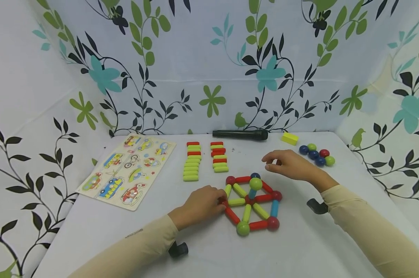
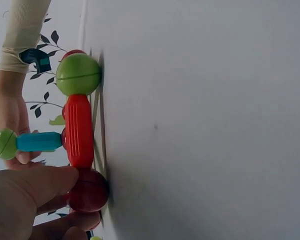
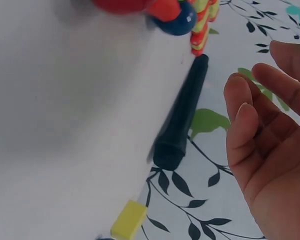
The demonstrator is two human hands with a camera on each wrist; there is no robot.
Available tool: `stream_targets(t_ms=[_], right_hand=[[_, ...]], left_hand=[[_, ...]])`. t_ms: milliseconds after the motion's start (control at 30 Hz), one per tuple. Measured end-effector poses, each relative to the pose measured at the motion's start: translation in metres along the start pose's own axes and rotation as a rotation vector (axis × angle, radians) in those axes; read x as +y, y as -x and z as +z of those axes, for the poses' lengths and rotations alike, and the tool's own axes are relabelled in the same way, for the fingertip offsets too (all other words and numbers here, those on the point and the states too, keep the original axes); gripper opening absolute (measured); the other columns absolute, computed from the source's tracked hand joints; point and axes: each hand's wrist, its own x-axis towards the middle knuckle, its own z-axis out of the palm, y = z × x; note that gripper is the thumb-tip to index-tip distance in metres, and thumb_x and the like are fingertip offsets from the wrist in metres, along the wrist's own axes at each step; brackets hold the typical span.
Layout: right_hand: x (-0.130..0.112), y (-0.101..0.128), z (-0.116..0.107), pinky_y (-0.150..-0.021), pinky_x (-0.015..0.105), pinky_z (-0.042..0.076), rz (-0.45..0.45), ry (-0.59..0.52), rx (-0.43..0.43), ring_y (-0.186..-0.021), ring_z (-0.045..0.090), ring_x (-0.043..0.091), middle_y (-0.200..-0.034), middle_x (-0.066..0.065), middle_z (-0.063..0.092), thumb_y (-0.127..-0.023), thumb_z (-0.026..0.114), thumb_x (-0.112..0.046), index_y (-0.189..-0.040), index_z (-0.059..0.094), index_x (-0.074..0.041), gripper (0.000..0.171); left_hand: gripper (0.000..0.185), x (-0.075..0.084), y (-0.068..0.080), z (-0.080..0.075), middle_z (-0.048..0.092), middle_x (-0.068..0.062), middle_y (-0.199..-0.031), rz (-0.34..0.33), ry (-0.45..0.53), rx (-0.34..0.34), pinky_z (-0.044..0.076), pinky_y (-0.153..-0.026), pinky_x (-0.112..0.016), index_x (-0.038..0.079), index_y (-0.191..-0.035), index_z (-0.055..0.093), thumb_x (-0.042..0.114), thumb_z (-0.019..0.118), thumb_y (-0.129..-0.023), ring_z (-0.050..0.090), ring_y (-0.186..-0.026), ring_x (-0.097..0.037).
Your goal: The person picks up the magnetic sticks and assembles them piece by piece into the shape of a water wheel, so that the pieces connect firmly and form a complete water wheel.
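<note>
So the magnetic stick-and-ball wheel [image 1: 252,202] is lying flat near the front middle of the desk [image 1: 299,251], with a blue stick and green ball [image 1: 255,183] standing up from its hub; I'm guessing it's light, hard plastic held only by magnets, so it's probably going to pop apart if lifted by one spoke; better to be taking it at the ball joints or sliding it flat; those smooth balls look slippery too. The left hand [image 1: 199,204] is pinching the red ball [image 2: 88,191] at the wheel's left corner, fingers curled on it; the right hand [image 1: 288,165] is hovering just behind the wheel, fingers relaxed and holding nothing. Further out, spare sticks [image 1: 206,160] are sitting in two rows toward the back edge, loose balls [image 1: 317,154] near the back right corner, a black marker [image 1: 240,134] and yellow block [image 1: 289,138] along the back edge, and a vehicle puzzle board [image 1: 127,170] by the left edge.
</note>
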Motion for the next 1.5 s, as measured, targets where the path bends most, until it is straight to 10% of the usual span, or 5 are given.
stream_targets(t_ms=[400, 867, 1500], right_hand=[[-0.021, -0.059, 0.026, -0.097, 0.048, 0.054, -0.098, 0.327, -0.195, -0.114, 0.066, 0.025, -0.126, 0.005, 0.068, -0.096, 0.071, -0.024, -0.129, 0.07, -0.017, 0.033], [-0.066, -0.119, 0.059, -0.102, 0.042, 0.051, -0.231, 0.497, -0.209, -0.122, 0.062, 0.022, -0.129, 0.0, 0.068, -0.096, 0.073, -0.023, -0.132, 0.068, -0.021, 0.036], [-0.067, -0.133, 0.072, -0.082, 0.03, 0.054, -0.194, 0.594, -0.228, -0.083, 0.058, 0.014, -0.09, -0.007, 0.068, -0.094, 0.074, -0.029, -0.107, 0.073, -0.02, 0.016]], left_hand=[[0.017, -0.016, 0.021, -0.02, 0.061, 0.01, -0.084, 0.049, -0.024, -0.058, 0.048, -0.068, -0.022, 0.021, -0.104, 0.069, 0.023, 0.078, -0.09, 0.052, -0.079, -0.008], [0.017, -0.016, 0.023, -0.015, 0.06, 0.009, -0.085, 0.061, -0.063, -0.057, 0.047, -0.067, -0.021, 0.021, -0.105, 0.068, 0.025, 0.077, -0.091, 0.051, -0.08, -0.007], [0.018, -0.016, 0.023, -0.015, 0.06, 0.01, -0.085, 0.051, -0.062, -0.057, 0.048, -0.068, -0.021, 0.022, -0.106, 0.069, 0.025, 0.077, -0.091, 0.051, -0.08, -0.007]])
